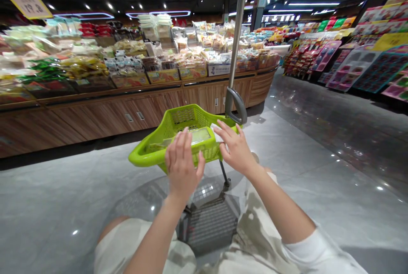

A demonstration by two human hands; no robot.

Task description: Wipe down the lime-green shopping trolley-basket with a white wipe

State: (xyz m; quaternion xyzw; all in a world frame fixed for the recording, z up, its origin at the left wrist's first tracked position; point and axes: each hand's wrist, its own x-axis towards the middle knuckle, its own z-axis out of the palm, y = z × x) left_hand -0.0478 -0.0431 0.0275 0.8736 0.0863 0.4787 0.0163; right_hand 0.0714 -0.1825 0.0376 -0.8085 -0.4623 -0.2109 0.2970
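The fingers of the 2 hands spread open, gripping nothing. The left hand (182, 165) sits over the near rim of a lime-green shopping basket (153, 155), and the right hand (235, 148) is just beside a clear package (197, 136) lying inside it. A wooden snack counter (127, 112) stands beyond.

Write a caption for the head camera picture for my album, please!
Left hand and right hand above a lime-green plastic shopping basket in a supermarket aisle.
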